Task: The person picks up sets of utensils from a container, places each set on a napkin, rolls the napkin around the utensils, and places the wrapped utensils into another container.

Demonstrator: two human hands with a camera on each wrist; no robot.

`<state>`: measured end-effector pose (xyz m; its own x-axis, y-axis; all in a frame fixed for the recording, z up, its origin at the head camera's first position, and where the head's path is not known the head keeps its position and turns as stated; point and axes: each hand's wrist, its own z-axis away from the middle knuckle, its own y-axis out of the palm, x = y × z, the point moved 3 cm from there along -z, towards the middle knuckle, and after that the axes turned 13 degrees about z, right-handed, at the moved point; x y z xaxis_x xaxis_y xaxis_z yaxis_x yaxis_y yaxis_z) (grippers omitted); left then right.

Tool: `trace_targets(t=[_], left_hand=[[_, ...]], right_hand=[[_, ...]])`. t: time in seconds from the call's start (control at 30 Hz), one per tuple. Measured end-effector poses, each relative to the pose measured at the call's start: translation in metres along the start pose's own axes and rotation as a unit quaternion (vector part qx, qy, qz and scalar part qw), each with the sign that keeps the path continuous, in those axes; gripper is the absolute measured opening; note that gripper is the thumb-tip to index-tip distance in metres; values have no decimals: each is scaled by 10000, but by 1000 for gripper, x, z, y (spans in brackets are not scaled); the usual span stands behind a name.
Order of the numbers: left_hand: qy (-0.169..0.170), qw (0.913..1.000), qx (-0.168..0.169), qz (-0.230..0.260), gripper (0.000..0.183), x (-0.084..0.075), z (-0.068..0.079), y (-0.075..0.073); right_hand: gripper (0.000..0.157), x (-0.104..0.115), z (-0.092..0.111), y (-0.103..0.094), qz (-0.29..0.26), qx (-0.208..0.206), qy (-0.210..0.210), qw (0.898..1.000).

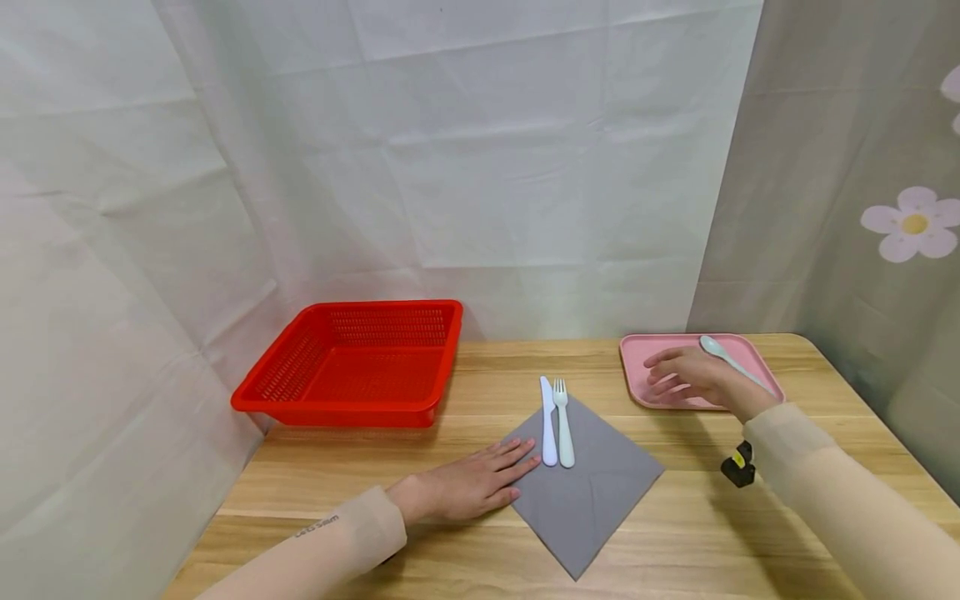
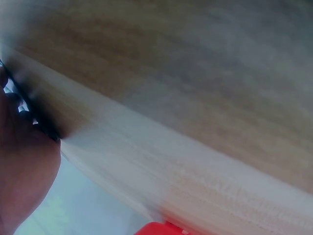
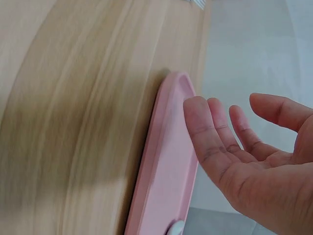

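A grey cloth napkin (image 1: 592,500) lies turned like a diamond on the wooden table. On its upper part a pale lilac knife (image 1: 549,425) and a pale green fork (image 1: 564,429) lie side by side, their upper ends reaching past the cloth. My left hand (image 1: 480,482) rests flat, fingertips on the napkin's left edge beside the knife. Over the pink tray (image 1: 637,375) hovers my right hand (image 1: 686,372), fingers relaxed and holding nothing. A pale spoon (image 1: 731,360) lies in that tray, partly behind the right hand. In the right wrist view the hand (image 3: 249,152) shows loosely bent, empty fingers.
At the back left stands a red plastic basket (image 1: 345,407) with perforated walls. White cloth (image 1: 510,167) hangs behind the table, and a grey curtain with flowers (image 1: 847,208) hangs on the right. A black wrist camera (image 1: 738,467) sits under the right sleeve.
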<state>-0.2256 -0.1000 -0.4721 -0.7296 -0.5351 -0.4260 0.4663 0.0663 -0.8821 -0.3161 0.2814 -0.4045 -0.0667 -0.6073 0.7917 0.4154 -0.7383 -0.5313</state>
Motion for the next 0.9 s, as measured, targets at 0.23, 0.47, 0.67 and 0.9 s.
trace_targets(t=[0.23,0.47,0.67,0.9], left_hand=[[-62,10000,31,71,61,0,0,1],[-75,9999,61,93,60,0,1,0],[-44,10000,22,35,60,-1,0,0],[-28,9999,83,-62,61,-1,0,-1]], right_hand=[[52,-13,2,-16,25,-76,-41,10000],[52,-24,5,-28,60,-169,37,9998],[53,-31,7,-38,164,-209,104,9996],[54,-37,11,-49,226,-277,180,9992]])
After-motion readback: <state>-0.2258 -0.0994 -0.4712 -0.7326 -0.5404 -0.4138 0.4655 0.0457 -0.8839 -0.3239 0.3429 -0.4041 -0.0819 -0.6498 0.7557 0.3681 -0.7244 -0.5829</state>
